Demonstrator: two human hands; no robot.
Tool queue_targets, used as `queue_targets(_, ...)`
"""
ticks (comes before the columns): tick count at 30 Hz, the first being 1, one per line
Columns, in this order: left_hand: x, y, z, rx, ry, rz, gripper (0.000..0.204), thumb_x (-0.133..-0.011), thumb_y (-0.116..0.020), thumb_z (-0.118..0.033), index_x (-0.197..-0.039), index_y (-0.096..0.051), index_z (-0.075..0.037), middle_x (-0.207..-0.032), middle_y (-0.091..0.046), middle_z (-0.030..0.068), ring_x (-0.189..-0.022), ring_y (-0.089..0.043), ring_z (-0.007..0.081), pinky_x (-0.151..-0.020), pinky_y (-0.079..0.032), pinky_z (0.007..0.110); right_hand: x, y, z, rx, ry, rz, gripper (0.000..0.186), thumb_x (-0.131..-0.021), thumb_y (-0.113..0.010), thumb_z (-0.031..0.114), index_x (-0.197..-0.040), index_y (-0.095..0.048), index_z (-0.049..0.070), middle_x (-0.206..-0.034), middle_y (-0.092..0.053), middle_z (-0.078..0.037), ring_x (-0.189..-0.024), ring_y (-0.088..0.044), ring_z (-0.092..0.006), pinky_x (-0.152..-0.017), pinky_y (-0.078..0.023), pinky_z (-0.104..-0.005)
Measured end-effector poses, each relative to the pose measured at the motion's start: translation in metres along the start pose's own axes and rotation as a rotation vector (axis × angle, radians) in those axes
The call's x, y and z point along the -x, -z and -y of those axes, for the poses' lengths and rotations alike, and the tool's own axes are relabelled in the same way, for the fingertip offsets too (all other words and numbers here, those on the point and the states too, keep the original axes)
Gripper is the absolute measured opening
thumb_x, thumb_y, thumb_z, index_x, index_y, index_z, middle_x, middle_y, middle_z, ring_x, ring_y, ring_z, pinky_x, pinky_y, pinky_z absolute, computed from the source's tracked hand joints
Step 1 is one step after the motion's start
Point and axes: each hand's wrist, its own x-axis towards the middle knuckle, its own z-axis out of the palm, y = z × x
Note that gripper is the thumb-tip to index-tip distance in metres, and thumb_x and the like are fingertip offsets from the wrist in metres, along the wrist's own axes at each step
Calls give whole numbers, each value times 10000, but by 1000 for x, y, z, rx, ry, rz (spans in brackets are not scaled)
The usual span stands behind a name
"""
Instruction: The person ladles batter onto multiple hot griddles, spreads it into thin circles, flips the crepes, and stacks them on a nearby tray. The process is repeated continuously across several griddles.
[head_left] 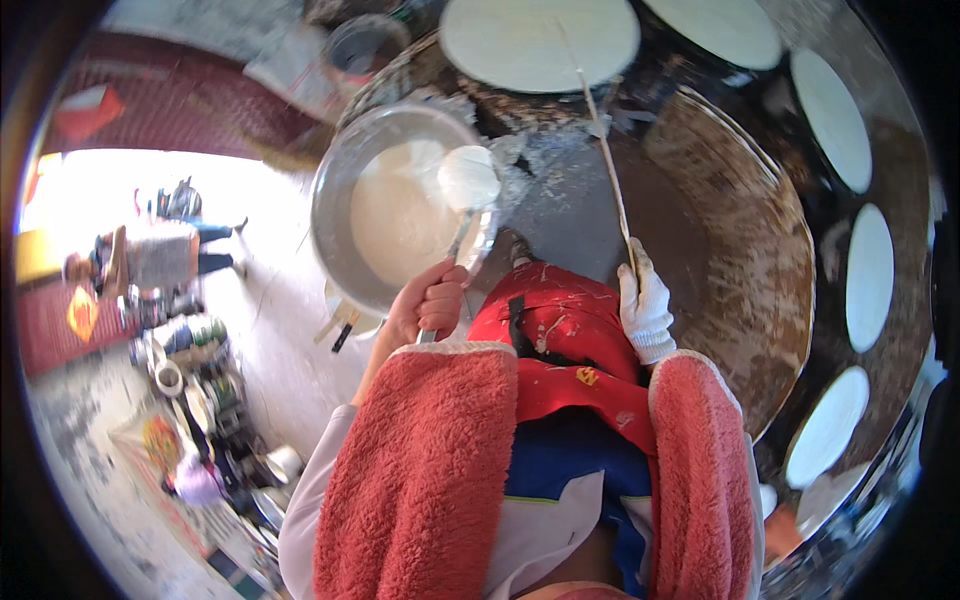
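Ladle (468,180) is gripped by its handle in the bare left hand (432,300), fingers closed; long axis runs forward and slightly right, bowl over the right side of the basin (323,190), batter (392,225) contact unclear. Thin stick (606,150) is gripped in the gloved right hand (645,308), angled forward-left, far end overlapping the white disc (510,45) ahead.

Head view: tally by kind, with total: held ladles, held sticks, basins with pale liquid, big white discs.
Ladle, left hand: 1
Stick, right hand: 1
Basin: 1
White discs, clearly visible: 5
Total: 8
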Motion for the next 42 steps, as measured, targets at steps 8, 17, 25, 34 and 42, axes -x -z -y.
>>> queue_targets(8,-24,-78,83,-1602,-335,0,164,-1003,-474,-272,-911,-482,-136,-494,-289,-51,-379,-228,48,-350,-189,235,107,77,-62,-110,-347,-541,272,-913,-579,114,-1171,-583,28,-1071,-653,-196,-978,-650,-344,-854,-514,-371)
queue_targets(17,-170,-129,229,-776,907,-259,271,-1044,-362,-264,-809,-348,-129,-477,-265,-68,-337,-246,32,-302,-225,198,244,120,-98,-226,-749,-1252,234,-935,-578,167,-1114,-620,24,-925,-671,-122,-842,-625,-173,-775,-496,-304)
queue_targets(25,-270,-115,359,-1033,1125,-534,264,-1048,-347,-251,-822,-344,-115,-499,-224,-65,-344,-245,31,-291,-206,197,346,159,-109,-87,-1069,-1721,291,-902,-622,276,-1039,-628,19,-964,-663,-199,-917,-645,-347,-828,-495,-386)
queue_targets(34,-371,-155,488,-1275,1420,-580,292,-1059,-290,-291,-838,-372,-119,-493,-249,-60,-349,-237,42,-301,-256,216,361,255,-165,-165,-1457,-2162,464,-913,-553,450,-1014,-649,7,-858,-672,-171,-790,-637,-286,-746,-479,-372)
queue_targets(42,-403,-152,572,-1449,1511,-617,275,-1049,-347,-255,-810,-367,-120,-492,-236,-66,-354,-210,20,-295,-164,186,371,246,-180,-807,-912,-3063,413,-920,-527,426,-709,-504,72,-542,-493,-43,-351,-422,-159,-347,-334,-334)
